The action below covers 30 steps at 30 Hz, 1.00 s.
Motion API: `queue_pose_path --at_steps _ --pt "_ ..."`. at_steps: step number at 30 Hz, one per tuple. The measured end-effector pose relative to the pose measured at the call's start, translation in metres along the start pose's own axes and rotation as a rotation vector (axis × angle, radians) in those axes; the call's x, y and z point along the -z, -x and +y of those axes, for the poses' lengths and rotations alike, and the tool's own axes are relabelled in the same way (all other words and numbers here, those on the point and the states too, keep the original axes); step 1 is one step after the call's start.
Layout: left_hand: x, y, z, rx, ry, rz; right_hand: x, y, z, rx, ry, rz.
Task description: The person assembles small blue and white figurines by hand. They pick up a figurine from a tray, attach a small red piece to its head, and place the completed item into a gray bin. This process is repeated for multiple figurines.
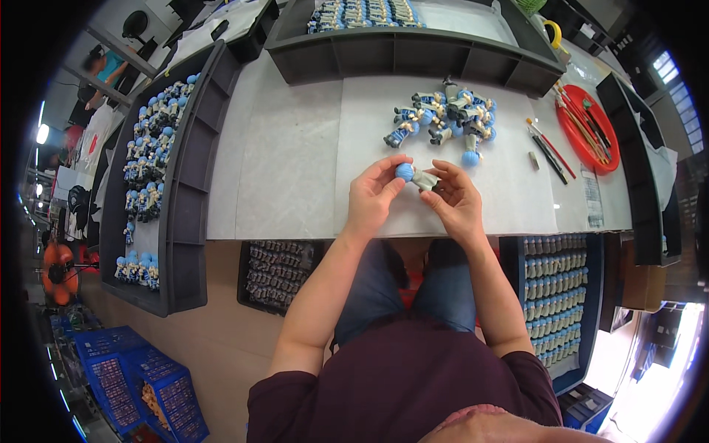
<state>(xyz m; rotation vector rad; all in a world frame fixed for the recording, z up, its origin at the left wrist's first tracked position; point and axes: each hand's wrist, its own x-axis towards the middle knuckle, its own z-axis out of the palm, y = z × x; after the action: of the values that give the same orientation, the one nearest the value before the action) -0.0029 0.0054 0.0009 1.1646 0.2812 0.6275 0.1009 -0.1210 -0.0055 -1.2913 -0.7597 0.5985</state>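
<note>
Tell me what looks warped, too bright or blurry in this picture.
In the head view, fisheye distortion skews the blue crates at lower left; there too, glare bleaches the lower-right opening; same view, the figurine in the left fingers looks fairly crisp, the orange fan softer.

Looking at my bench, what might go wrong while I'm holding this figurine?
The figurine is held at its ends by the left hand and right hand, so it might slip. The jumbled pile of figurines beyond could scuff where they touch. Loose slim tools beside the red tray might roll if bumped.
</note>
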Motion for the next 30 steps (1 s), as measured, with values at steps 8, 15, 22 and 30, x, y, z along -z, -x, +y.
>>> queue_pose_path --at_steps 8,15,22,30 --pt "-0.0041 0.0022 -0.0024 0.049 -0.069 0.055 -0.0006 0.0009 -0.0031 0.046 0.002 0.008" --pt "-0.0021 0.0023 -0.0033 0.005 -0.105 0.056 -0.0009 -0.0004 -0.0012 0.037 -0.010 0.008" --pt "-0.0019 0.0022 -0.0027 0.014 -0.085 0.061 -0.0006 -0.0008 0.0002 0.041 -0.012 0.002" --pt "-0.0021 0.0018 -0.0012 -0.003 -0.083 0.035 0.0001 -0.0011 -0.0010 0.049 0.019 0.002"
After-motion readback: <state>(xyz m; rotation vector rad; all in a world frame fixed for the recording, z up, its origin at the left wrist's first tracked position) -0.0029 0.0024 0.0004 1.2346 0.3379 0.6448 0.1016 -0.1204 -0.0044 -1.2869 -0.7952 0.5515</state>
